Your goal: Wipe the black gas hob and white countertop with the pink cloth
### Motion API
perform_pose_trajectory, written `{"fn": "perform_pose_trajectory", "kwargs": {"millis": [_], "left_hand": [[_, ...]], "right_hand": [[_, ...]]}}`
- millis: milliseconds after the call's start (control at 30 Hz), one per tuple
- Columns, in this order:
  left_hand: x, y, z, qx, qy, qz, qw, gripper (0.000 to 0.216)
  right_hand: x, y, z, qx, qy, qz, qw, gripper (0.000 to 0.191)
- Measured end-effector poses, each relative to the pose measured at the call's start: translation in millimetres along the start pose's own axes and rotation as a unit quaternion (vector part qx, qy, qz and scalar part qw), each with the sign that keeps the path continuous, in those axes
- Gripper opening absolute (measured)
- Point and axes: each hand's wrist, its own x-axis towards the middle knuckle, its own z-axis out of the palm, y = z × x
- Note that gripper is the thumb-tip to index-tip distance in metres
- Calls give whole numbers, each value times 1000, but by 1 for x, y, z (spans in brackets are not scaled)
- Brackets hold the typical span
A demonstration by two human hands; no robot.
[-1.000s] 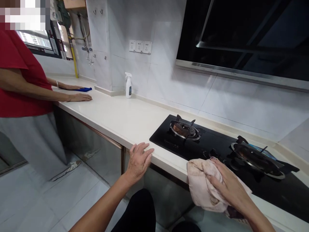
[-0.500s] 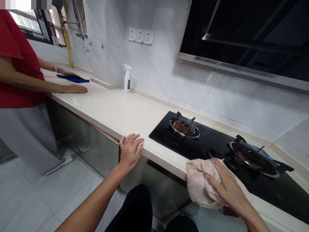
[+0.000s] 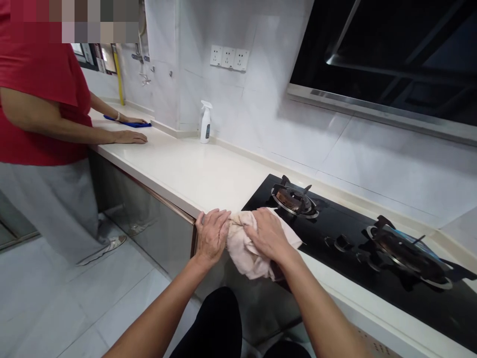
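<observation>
At the counter's (image 3: 179,166) front edge, the left hand (image 3: 212,237) rests, fingers extended; the right hand (image 3: 269,234) grips the cloth (image 3: 244,256) near the hob's (image 3: 343,223) front-left corner.

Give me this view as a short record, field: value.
Left grip: at front edge of counter, beside pale cloth
Right grip: holding pale cloth at that edge
Cooktop: black, two burners
Spray bottle: white, upright on counter
Co-worker: one hand on blue cloth, other hand on counter
Hood: dark, above cooktop
</observation>
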Motion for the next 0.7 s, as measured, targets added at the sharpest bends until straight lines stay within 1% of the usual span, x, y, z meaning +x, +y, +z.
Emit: {"fn": "perform_pose_trajectory", "kwargs": {"millis": [67, 133, 267, 400, 500, 600, 700], "left_hand": [[-1, -3, 2, -5, 14, -6, 1000, 43], [-2, -6, 4, -1, 26, -9, 1000, 48], [-5, -11, 6, 15, 22, 1, 1000, 51], [-6, -11, 7, 23, 29, 13, 999, 54], [-5, -9, 4, 24, 27, 13, 999, 54], [-2, -5, -2, 19, 2, 4, 1000, 44], [1, -2, -8, 11, -24, -2, 1000, 39]], "right_hand": [[17, -16, 6, 0, -1, -7, 1000, 39], [28, -25, 12, 3, -2, -10, 1000, 40], [30, -26, 17, 12, 2, -3, 1000, 43], [16, -24, 19, 18, 14, 11, 1000, 46], [3, -24, 20, 22, 37, 21, 999, 43], [-16, -19, 18, 24, 63, 20, 998, 40], [-44, -7, 12, 20, 78, 15, 997, 39]]}}
